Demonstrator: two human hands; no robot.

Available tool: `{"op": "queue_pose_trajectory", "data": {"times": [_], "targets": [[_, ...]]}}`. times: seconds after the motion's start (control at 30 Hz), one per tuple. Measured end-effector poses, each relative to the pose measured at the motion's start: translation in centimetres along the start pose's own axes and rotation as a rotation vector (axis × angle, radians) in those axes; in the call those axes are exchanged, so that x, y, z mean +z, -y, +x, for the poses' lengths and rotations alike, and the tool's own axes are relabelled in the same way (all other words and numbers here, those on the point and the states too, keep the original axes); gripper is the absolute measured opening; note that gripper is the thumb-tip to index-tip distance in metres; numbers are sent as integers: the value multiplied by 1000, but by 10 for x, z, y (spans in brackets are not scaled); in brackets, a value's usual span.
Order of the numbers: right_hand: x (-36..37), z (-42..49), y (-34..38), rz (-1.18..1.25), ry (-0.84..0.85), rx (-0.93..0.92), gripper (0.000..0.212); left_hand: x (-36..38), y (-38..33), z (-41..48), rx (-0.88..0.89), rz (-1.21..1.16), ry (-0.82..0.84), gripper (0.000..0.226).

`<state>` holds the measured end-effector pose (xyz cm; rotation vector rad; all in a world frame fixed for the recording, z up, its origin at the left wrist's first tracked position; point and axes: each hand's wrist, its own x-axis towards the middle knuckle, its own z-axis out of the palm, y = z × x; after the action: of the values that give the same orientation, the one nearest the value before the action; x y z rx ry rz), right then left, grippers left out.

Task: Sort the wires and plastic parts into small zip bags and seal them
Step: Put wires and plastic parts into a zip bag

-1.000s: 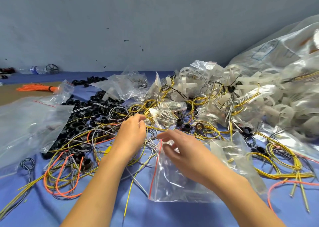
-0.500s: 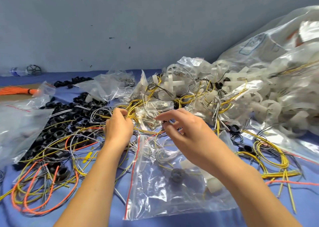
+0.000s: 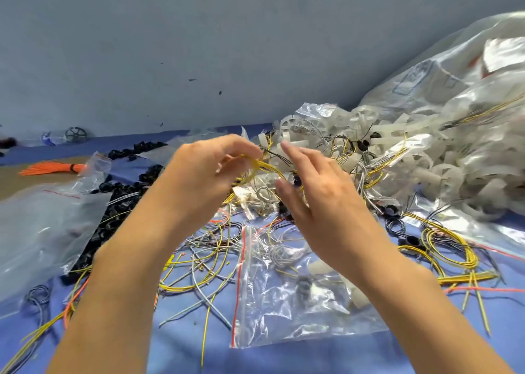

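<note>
Raised in the middle of the frame, the left hand (image 3: 210,174) has its fingers curled and its fingertips pinched together on a loop of yellow wire (image 3: 265,165). The loop arcs rightward toward the right hand (image 3: 321,194). That hand is spread, fingers straight and apart, just beside the loop; motion blur hides whether it touches the wire. Below the hands, at lower centre, a small zip bag (image 3: 298,316) lies flat on the blue worktop (image 3: 184,345), its red seal strip along its left edge, with a grey wire coil, a black ring and white plastic pieces inside. Loose wires tangle around it, black rings (image 3: 122,200) lie at the left, and white plastic parts (image 3: 443,174) are heaped at the right.
</note>
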<state>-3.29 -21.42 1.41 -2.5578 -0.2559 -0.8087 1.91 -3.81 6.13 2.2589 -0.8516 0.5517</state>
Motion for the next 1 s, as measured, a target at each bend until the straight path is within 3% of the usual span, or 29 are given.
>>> {"op": "queue_pose_trajectory", "data": {"times": [0.1,0.2,0.4,0.6,0.87,0.93,1.0], "targets": [[1,0,6,64,46,-51,36,1,-15,-4,41,-66,39,18],[-1,-1,1,266,-40,-11,17,5,-16,-7,7,-70,4,18],[-8,-2,-3,361,-68,99,22,9,-7,-11,-20,43,48,22],[-16,0,-3,311,-164,77,21,10,-6,-11,-67,124,37,22],[-35,2,-9,19,-282,28,26,-1,-5,-11,-153,216,-238,18],[-38,1,-4,198,-258,52,23,2,-8,-10,-162,77,-294,19],[-38,2,7,591,-166,99,16,6,-18,-9,-174,-246,-256,20]]}}
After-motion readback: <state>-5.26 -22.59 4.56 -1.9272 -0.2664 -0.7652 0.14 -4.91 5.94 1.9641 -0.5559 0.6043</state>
